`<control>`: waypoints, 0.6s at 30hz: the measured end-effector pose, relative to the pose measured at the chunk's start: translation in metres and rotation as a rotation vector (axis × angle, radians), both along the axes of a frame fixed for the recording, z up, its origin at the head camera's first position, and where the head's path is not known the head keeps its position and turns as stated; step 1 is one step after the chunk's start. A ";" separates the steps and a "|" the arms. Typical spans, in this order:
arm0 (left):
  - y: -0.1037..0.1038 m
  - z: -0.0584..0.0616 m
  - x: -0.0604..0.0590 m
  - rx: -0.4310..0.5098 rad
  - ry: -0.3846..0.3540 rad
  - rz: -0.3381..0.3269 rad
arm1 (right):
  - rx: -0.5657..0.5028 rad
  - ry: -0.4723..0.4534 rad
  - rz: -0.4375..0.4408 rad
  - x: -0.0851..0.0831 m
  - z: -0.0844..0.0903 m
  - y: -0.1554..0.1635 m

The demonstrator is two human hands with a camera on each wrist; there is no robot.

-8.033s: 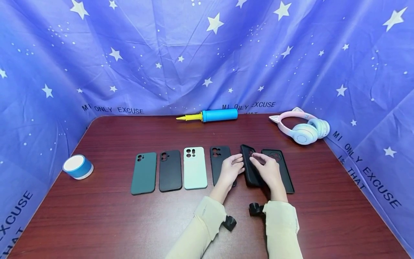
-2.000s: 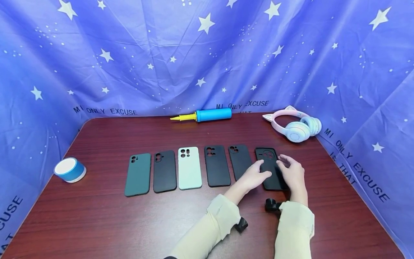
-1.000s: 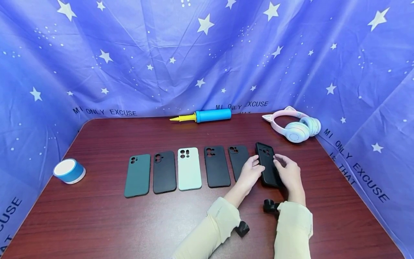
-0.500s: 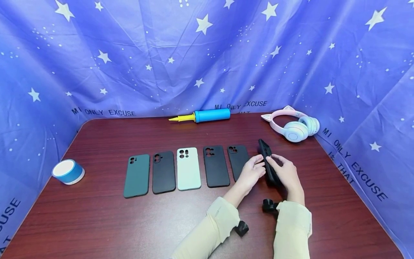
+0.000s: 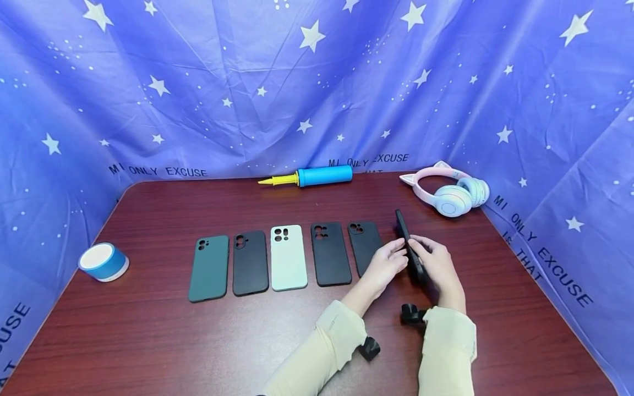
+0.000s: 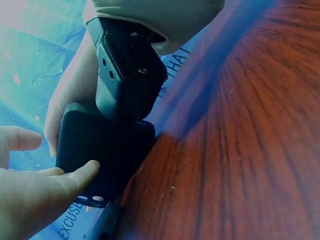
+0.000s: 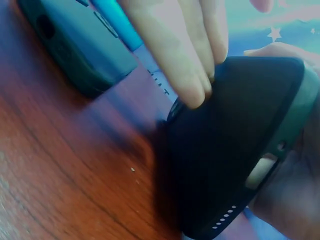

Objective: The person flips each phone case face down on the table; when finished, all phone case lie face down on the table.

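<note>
Hands meet right of centre in the head view, where we see both of them holding a black phone case [image 5: 407,242] tipped up on its long edge on the dark wooden table [image 5: 148,341]. Our left hand [image 5: 387,265] presses extended fingers against the case's left face, and the left wrist view shows those fingers [image 6: 75,177] lying fairly straight on its dark surface. Our right hand [image 5: 437,263] curls around the case from the right, its fingers over the top edge.

Left of the hands, across the middle of the frame, five more cases lie flat in a row: a dark green case [image 5: 208,268], a black case [image 5: 250,262], a pale mint case [image 5: 288,257], and two further black cases [image 5: 329,253] [image 5: 365,247]. Toward the upper centre rests a blue and yellow pump [image 5: 312,176], pink cat-ear headphones [image 5: 448,191] sit at the upper right, and a blue and white roll [image 5: 103,261] sits at the left edge.
</note>
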State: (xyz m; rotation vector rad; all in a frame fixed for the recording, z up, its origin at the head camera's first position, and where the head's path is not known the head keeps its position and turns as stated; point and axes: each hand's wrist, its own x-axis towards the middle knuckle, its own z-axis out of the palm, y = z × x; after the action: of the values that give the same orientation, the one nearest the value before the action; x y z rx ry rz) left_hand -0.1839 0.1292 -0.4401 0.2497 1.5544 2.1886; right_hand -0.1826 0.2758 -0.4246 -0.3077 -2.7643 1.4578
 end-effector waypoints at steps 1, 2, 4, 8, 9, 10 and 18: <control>0.000 -0.001 0.000 -0.011 0.003 -0.007 | -0.031 0.013 -0.005 0.001 0.000 0.000; 0.000 -0.001 0.000 -0.022 0.007 -0.013 | -0.067 0.026 -0.009 0.001 0.000 0.000; 0.000 -0.003 0.000 -0.045 0.014 -0.026 | -0.145 0.057 -0.016 0.002 0.000 0.000; 0.002 -0.004 0.000 -0.062 0.008 -0.043 | -0.295 0.102 -0.021 0.003 -0.002 0.001; 0.002 -0.005 0.000 -0.065 0.006 -0.045 | -0.326 0.109 -0.022 0.003 -0.002 0.002; 0.003 -0.005 0.000 -0.068 0.003 -0.046 | -0.360 0.115 -0.023 0.003 -0.002 0.002; 0.003 -0.004 0.002 -0.090 -0.013 -0.067 | -0.507 0.182 -0.056 0.005 -0.003 0.008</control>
State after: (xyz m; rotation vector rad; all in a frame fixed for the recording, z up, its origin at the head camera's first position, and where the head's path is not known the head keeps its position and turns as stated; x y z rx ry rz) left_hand -0.1815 0.1322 -0.4445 0.2547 1.6091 2.0598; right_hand -0.1778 0.2834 -0.4271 -0.2320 -2.1964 2.0378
